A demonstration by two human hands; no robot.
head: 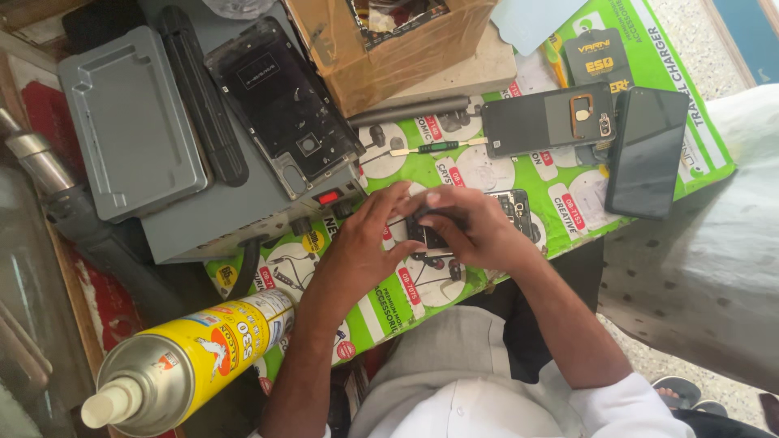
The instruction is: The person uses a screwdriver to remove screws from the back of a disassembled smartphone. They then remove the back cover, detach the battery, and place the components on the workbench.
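**Both hands on an opened phone at a crowded desk**

The desk (649, 49) is covered by a bright green printed sheet (690, 122) showing earphones and chargers; beyond its edge lies speckled stone floor (690, 24); a person in pale dotted cloth (714, 259) stands close at the right. A grey metal machine with a red switch (243, 211) fills the left half, carrying a grey moulded tray (130, 122) and a stripped black phone frame (284, 105); a brown cardboard box (389, 49) sits behind it. A yellow spray can with a silver shoulder (187, 365) lies in the near left corner. To the right rest a black phone back cover (544, 122), a dark glass-fronted phone (647, 150) and a slim green-handled screwdriver (430, 148). At the centre, the small opened black phone (519, 212) lies flat on the sheet; the left hand (369, 243) grips its left end, and the right hand (475, 227) pinches its upper edge, largely hiding it.
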